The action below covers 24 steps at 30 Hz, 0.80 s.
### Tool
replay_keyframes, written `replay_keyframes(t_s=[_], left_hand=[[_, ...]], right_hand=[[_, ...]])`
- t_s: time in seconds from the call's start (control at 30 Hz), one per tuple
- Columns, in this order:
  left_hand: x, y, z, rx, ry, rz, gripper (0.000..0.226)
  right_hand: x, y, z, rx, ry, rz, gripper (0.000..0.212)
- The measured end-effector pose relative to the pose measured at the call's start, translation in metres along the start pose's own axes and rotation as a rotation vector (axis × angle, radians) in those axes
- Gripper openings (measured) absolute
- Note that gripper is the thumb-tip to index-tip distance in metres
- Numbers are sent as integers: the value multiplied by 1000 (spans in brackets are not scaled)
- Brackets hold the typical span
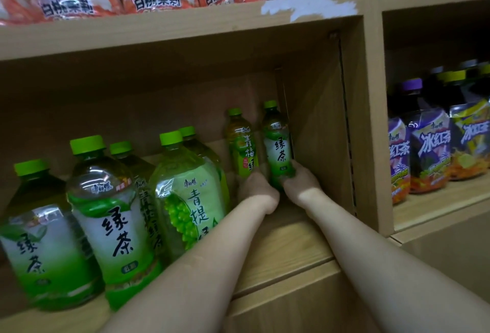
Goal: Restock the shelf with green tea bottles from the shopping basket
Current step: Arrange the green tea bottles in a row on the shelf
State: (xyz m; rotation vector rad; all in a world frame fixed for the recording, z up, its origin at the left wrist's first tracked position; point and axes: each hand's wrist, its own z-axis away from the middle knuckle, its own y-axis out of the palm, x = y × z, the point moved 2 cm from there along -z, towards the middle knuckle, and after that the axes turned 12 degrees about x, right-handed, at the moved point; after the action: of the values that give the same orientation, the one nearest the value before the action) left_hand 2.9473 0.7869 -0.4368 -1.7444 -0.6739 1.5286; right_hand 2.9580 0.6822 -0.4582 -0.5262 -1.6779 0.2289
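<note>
Arms [371, 253] reach far in, right hand [299, 181] gripping the tea bottle [277, 147] to stand it at the back; left hand [258, 190] grip hidden.

Both forearms bare, extended forward and converging. Left hand [258, 190] curled, knuckles toward camera, grips the lower left of the green tea bottle [277, 147]. Right hand [299, 181] grips its base from the right.

I face a light wooden shelf unit [169, 33]; upright divider [371, 120] at right, chipped white patch [305, 9] above, dim inside.
</note>
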Motion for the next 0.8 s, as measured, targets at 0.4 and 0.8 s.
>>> replay_keyframes(t_s=[0.4,0.8], left_hand=[[71,-110,178,-713,493,-182,49],[141,-116,167,-462,35,212,93]], right_hand=[[87,16,132,159,-459,-207,27],[91,96,118,122,-288,-23,116]])
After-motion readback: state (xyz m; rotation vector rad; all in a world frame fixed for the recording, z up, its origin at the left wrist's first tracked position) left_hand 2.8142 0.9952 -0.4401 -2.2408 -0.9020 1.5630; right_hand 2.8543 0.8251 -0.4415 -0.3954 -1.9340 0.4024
